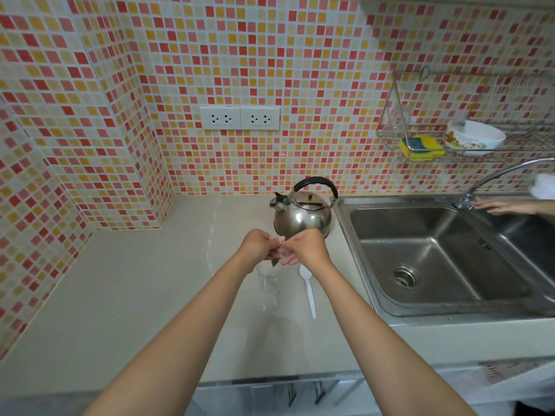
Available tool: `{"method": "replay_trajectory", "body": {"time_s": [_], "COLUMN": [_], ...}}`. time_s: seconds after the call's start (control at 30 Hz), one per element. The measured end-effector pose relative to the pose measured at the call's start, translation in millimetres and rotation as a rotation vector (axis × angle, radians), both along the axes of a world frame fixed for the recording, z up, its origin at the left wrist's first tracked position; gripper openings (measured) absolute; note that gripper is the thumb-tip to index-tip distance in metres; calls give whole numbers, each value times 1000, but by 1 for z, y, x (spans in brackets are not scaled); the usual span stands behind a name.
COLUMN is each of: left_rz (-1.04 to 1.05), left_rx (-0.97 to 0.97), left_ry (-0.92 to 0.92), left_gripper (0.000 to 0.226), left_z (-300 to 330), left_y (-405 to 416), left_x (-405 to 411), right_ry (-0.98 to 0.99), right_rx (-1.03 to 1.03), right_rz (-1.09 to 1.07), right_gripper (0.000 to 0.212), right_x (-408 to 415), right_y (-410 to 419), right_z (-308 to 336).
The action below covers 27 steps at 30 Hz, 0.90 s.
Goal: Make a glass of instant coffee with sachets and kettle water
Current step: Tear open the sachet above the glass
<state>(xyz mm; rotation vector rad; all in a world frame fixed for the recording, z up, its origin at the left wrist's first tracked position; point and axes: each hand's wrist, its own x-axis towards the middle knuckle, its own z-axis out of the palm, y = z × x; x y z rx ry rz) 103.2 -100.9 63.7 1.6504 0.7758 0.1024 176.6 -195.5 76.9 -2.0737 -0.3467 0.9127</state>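
Fingers of the left hand and right hand pinch a small sachet at frame centre, above the glass; its print is unreadable; kettle behind, spoon on the tabletop.

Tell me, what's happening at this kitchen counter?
A person is making instant coffee. Both hands, left hand and right hand, pinch a small sachet just above an empty glass on the counter, apparently opening it. A white plastic spoon lies right of the glass, and a steel kettle stands behind, beside the sink. Another person's hand rests near the tap.
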Motion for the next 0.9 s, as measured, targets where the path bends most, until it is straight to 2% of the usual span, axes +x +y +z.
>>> {"method": "replay_trajectory", "body": {"time_s": [0.2,0.37,0.47,0.6,0.73,0.9], "left_rz": [-55,23,52,67,53,48], "left_rx": [55,45,21,80,116,124], "left_ry": [2,28,22,84,123,147], "left_gripper": [25,18,18,21,23,21], "left_z": [2,3,3,3,4,8], "left_y": [4,6,6,7,10,13], "left_x": [-3,-5,-6,-4,-4,-2], "right_ry": [11,-15,-42,-129,-183,-197], "right_rx": [-157,-241,-315,-203,-114,2], "right_rz": [89,163,211,98,53,7], "right_gripper": [32,43,39,21,26,18], "right_x": [4,4,3,-3,-9,-12], "right_y": [12,21,20,17,16,17], "right_z": [0,0,5,-2,-11,-18]}}
